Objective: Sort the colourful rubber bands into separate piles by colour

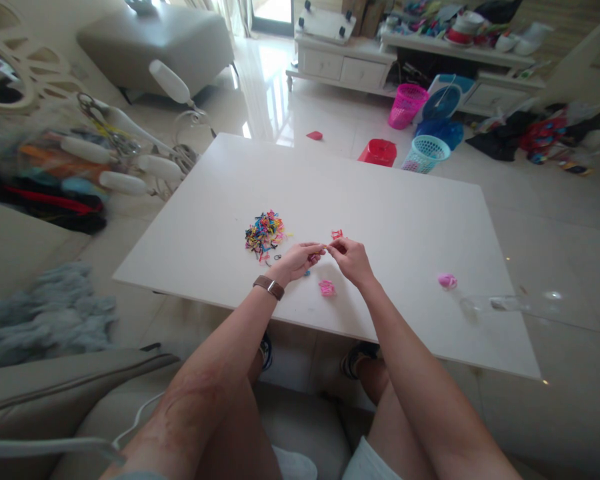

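Observation:
Over the middle of the white table (380,220), my left hand (300,261) and my right hand (351,259) meet at their fingertips. Both are closed in a pinch on something too small to make out. Left of them lies a heap of small multicoloured bands (264,233), with a few loose dark pieces at its near edge. A small red cluster (337,235) sits just beyond my right hand. Nearer to me, below the hands, is a pink cluster of small bands (327,288). A little blue piece (307,273) shows beside my left hand.
Toward the table's right end lie a pink-purple bundle (447,281) and a clear plastic container (500,304). Past the far edge stand a red bin (380,153) and a light-blue basket (427,152). A white lamp (160,167) stands close to the left edge.

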### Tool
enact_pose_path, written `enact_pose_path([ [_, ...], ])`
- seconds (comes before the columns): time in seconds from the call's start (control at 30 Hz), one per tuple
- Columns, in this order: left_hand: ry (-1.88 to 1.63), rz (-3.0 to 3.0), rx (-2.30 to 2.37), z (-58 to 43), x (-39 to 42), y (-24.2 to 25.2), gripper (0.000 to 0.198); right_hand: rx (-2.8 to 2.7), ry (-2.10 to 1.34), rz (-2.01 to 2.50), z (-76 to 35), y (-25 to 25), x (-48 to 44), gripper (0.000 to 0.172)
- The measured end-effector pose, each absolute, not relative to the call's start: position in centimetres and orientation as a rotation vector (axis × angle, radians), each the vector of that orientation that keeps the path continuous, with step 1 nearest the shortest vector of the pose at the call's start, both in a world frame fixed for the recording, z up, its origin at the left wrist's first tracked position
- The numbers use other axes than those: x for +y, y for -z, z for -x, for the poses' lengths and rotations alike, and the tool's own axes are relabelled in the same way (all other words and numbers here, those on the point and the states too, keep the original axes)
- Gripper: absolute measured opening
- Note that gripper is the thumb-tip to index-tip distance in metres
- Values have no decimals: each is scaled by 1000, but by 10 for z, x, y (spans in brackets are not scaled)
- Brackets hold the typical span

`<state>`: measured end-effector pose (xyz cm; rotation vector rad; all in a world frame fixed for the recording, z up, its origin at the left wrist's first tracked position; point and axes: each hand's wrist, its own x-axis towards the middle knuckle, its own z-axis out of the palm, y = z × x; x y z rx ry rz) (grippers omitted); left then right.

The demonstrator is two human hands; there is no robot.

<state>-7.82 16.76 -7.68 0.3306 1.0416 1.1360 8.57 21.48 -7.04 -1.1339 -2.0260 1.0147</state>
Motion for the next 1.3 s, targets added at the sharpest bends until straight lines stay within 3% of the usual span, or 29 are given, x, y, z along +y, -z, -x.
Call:
enact_pose_path([
  [0.67,-1245,-424,1365,90,173,78,24,-1919,-926,1295,-92,66,223,16],
  [1.3,-1185,-499,1206,70,167,91,17,-1966,-998,1219,-86,71,214,15],
])
